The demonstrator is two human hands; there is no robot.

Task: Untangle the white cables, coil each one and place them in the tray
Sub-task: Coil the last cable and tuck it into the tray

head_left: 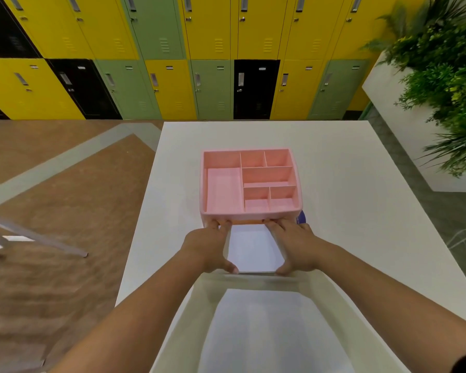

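A pink tray (249, 212) with several empty compartments sits in the middle of the white table (347, 184). My left hand (207, 246) has its fingers on the tray's near wall at the left. My right hand (293, 246) grips the same wall at the right. Both thumbs reach back to the far rim of a clear plastic bin (189, 305) in front of me. No white cables are in view.
A white sheet (253, 249) lies between my hands, and more white shows through the clear bin. A small blue object (301, 217) peeks out behind the tray's near right corner. Lockers line the far wall. A white planter with plants stands at the right, and a metal frame at the left.
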